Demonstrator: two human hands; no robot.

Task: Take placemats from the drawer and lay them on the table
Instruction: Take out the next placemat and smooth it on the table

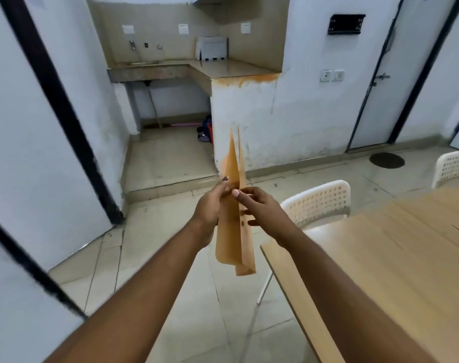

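Placemats (232, 226) hang edge-on, pinched between your left hand (210, 205) and right hand (262, 208), above open floor (171, 284) left of the table edge (283, 279).

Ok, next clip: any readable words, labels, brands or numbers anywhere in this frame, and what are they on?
None can be read.
Orange placemats: no print visible.
White plates on the back wall: no text visible.
Black wall bracket: no lettering visible.
White box on the counter: too blurred to tell.
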